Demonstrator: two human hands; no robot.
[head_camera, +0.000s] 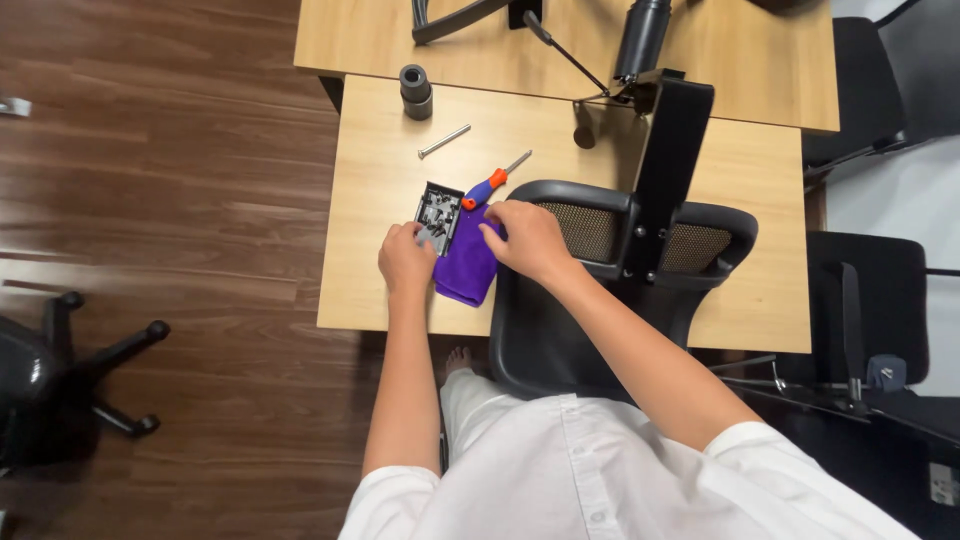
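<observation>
A white shirt (600, 470) fills the bottom centre of the frame, and both bare forearms reach up from it to a pale wooden table (370, 290). A black chair part (620, 270), with mesh panels and a dark upright bar, lies on the table right of centre, its lower edge overhanging the near side.

The left hand (405, 262) sits just left of centre, fingers curled against the lower edge of a small black tray (438, 217) and gripping it. The tray is a short rectangle, its long axis running nearly up and down the frame with the top leaning slightly right; small dark hardware lies inside. The right hand (525, 240) rests palm down on a purple cloth (468, 268) just right of the tray, fingers bent; whether it pinches the cloth cannot be told.

Just above the tray lies a screwdriver (495, 181) with an orange and blue handle, tip pointing to the upper right. Farther up lies a long bolt (444, 141) on the same slant. A dark cylinder (415, 90) stands at the table's far left corner.
</observation>
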